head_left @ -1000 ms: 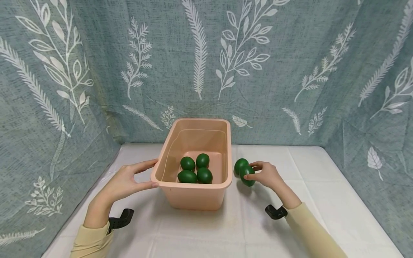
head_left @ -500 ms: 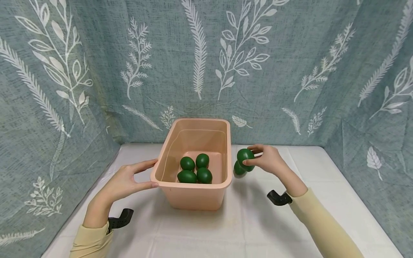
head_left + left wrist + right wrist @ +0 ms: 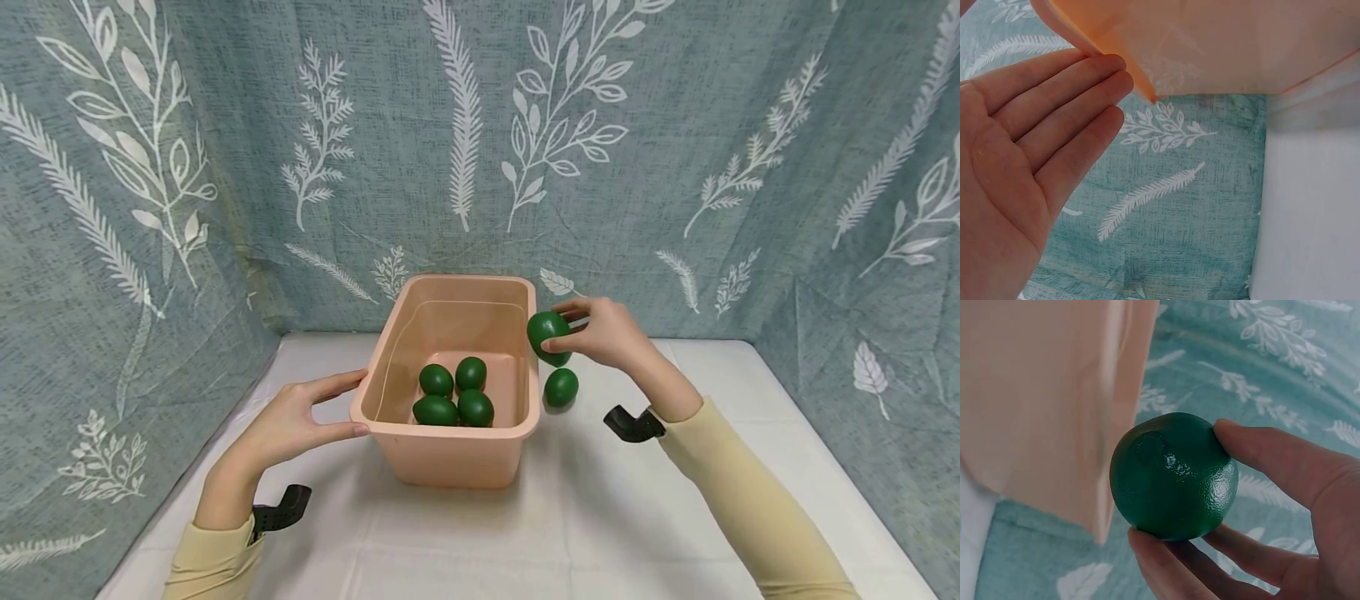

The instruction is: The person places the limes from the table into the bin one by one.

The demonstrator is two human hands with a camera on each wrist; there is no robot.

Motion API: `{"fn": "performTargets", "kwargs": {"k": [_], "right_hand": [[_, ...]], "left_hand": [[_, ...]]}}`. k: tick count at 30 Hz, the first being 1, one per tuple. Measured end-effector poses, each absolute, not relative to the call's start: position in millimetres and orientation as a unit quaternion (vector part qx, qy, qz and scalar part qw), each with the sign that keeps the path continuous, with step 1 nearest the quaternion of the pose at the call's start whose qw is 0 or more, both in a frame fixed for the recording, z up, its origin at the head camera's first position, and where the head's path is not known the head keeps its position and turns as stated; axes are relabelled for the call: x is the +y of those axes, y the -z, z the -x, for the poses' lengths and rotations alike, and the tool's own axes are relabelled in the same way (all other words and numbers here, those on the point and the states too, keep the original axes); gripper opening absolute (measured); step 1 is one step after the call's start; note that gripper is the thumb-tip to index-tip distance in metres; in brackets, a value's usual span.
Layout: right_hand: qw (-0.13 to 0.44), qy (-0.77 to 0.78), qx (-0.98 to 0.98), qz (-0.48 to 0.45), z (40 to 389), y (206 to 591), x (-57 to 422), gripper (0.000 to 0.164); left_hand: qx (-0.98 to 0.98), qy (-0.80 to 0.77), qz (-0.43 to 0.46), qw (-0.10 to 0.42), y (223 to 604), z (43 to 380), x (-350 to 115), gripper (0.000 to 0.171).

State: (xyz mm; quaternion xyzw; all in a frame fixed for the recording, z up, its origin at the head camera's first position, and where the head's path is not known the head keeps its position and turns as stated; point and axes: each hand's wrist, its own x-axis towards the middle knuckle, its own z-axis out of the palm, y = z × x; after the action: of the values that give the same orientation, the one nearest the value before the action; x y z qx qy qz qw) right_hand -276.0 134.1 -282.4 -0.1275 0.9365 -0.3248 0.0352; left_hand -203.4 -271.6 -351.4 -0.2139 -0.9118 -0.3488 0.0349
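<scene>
My right hand (image 3: pixel 609 335) pinches a glossy dark green avocado (image 3: pixel 549 337) between thumb and fingers, at the right rim of a peach plastic bin (image 3: pixel 459 458). In the right wrist view, the held avocado (image 3: pixel 1172 478) shows its rounded end, with the bin wall (image 3: pixel 1029 394) beside it. Another avocado (image 3: pixel 561 388) lies on the table just right of the bin. Inside, several avocados (image 3: pixel 476 408) sit together on the bin's floor. My left hand (image 3: pixel 288 425) touches the bin's left rim, and its straight fingers (image 3: pixel 1060 94) show in the left wrist view.
White cloth covers the table (image 3: pixel 465 550). Behind and on both sides hangs a blue-green curtain (image 3: pixel 420 208) with white leaf prints. Each wrist wears a black strap mount (image 3: pixel 281 510).
My right hand has lifted the avocado off the table and carried it up and left to the bin's rim. The left hand, the bin and the avocados inside stay put.
</scene>
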Motion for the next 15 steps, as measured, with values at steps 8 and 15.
{"fn": "performTargets", "kwargs": {"k": [8,15], "right_hand": [[0.049,0.314,0.938,0.140,283.9,269.2,110.8,0.064],[0.067,0.310,0.937,0.146,295.0,266.4,89.5,0.061]], "left_hand": [[-0.911,0.350,0.214,0.037,352.3,203.1,-272.5,0.066],[-0.911,0.350,0.215,0.035,352.7,204.0,-273.3,0.067]]}}
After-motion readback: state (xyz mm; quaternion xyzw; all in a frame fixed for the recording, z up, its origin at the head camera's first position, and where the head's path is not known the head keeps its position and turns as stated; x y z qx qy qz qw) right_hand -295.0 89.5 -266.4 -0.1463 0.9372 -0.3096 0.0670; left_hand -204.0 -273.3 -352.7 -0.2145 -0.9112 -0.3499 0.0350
